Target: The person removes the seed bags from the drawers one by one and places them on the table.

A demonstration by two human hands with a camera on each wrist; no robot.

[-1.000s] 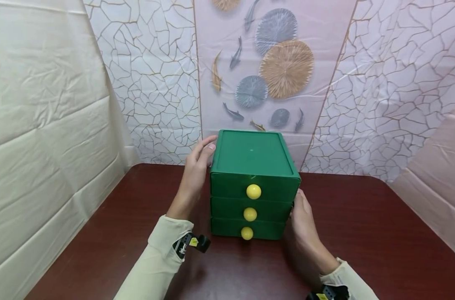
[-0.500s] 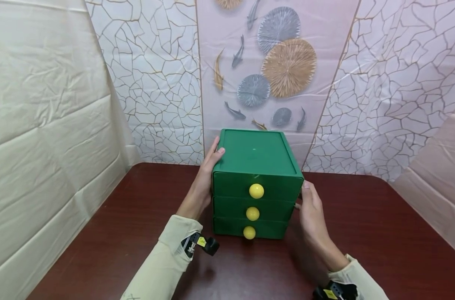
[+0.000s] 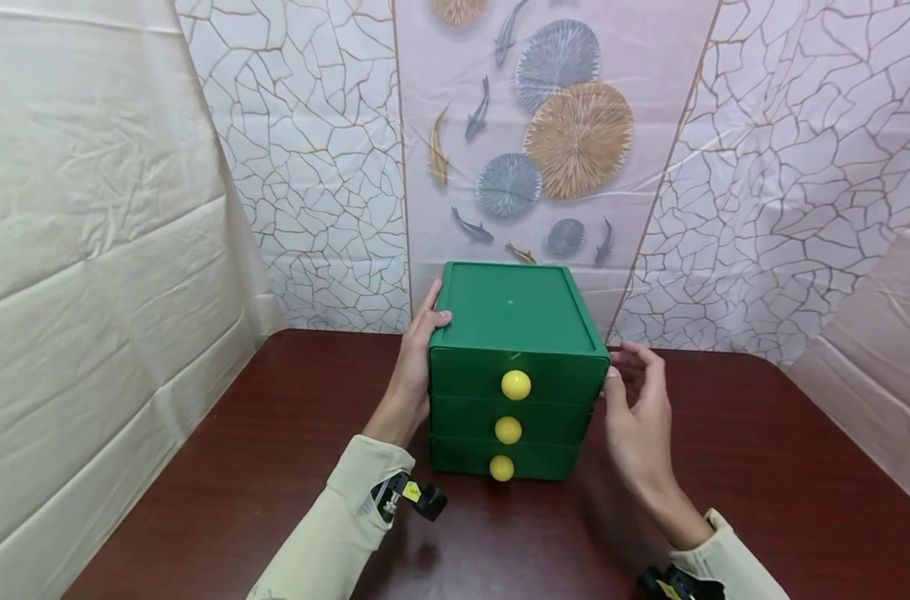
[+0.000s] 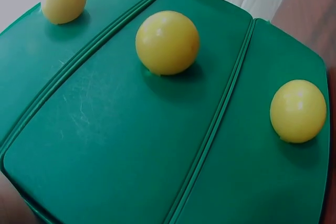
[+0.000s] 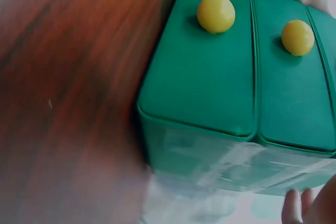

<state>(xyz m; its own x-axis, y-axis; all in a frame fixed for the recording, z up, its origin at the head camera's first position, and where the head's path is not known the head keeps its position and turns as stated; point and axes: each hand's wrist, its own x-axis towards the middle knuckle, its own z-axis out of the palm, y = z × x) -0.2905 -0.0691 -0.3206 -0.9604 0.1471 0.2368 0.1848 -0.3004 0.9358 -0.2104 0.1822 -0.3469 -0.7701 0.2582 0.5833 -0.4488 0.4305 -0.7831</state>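
A green chest of three drawers stands on the table, its front toward me. Each drawer bears a round yellow knob, such as the top knob. My left hand lies along the chest's left side, the thumb over the top edge and the fingers reaching back. Beside the right side is my right hand, thumb close to the front upper corner and fingers loosely bent; whether they touch is unclear. In the right wrist view, clear tape runs along the chest's side, and fingertips show at the lower right.
The dark red-brown table extends to both sides of the chest. A patterned cloth hangs behind it, and a cream cloth hangs at the left. Each wrist carries a small black camera, seen on the left sleeve.
The left hand has come against the chest, its thumb now over the top edge. The right hand has risen along the right side and its fingers have spread. The chest appears slightly farther right.
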